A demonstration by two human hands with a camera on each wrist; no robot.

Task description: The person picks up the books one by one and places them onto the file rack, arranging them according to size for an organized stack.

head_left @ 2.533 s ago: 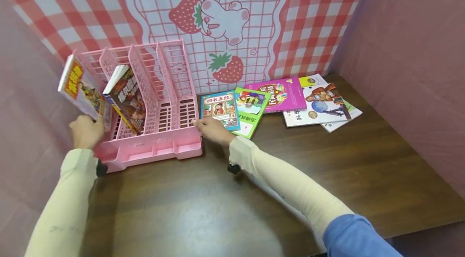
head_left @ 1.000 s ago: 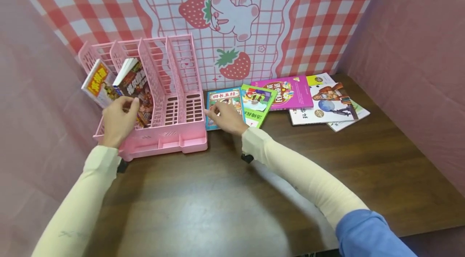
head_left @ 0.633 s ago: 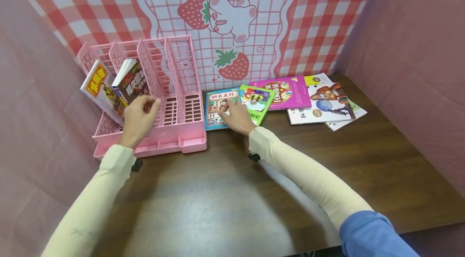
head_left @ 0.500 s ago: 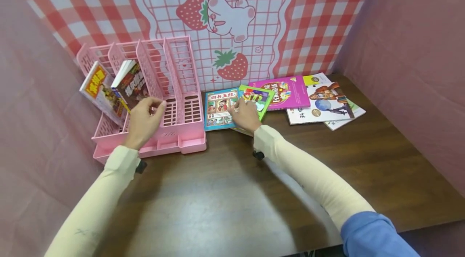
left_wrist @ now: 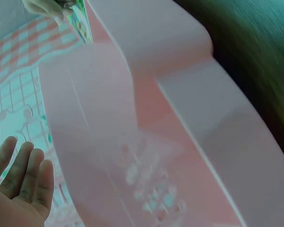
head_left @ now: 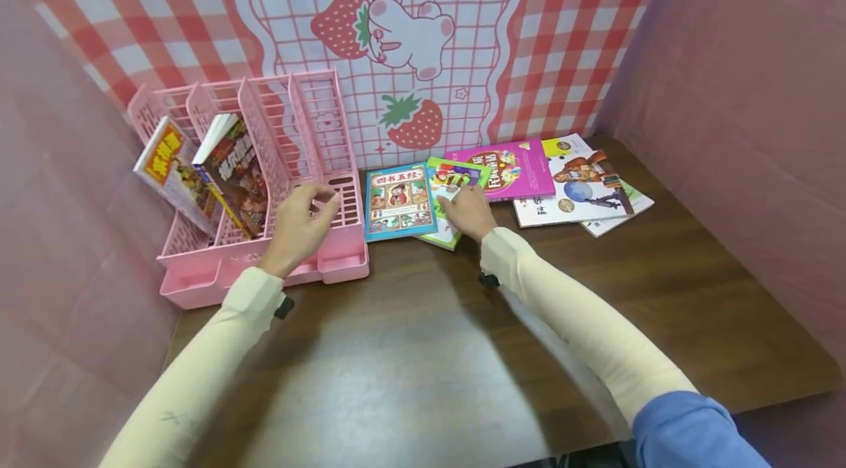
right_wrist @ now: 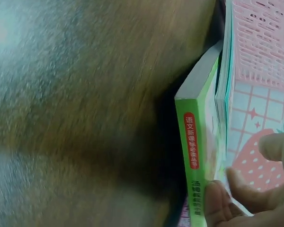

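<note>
My left hand [head_left: 300,227] hovers over the front of the pink desktop rack [head_left: 225,273], its fingers loosely bent and holding nothing. The left wrist view shows those fingers [left_wrist: 31,177] apart from the rack wall. My right hand [head_left: 471,212] is at the green book [head_left: 441,233] on the table. In the right wrist view, a fingertip [right_wrist: 215,198] touches the green spine [right_wrist: 194,142], while other digits stand apart from the cover. A blue book [head_left: 399,202] lies beside it, partly over it. In the rack lean a yellow-titled book [head_left: 175,170] and a dark-covered book [head_left: 236,170].
A magenta book [head_left: 522,170] and white-covered book [head_left: 581,189] lie farther right, overlapping other books. The rack's dividers [head_left: 261,130] stand upright. Behind is a strawberry-print cloth [head_left: 423,34]; pink fabric walls [head_left: 734,123] flank the wooden table [head_left: 396,365].
My left hand has let go of the yellow-titled book and moved right across the rack's front; that book now sits lower. My right hand has left the rack's right edge, reaching the green book.
</note>
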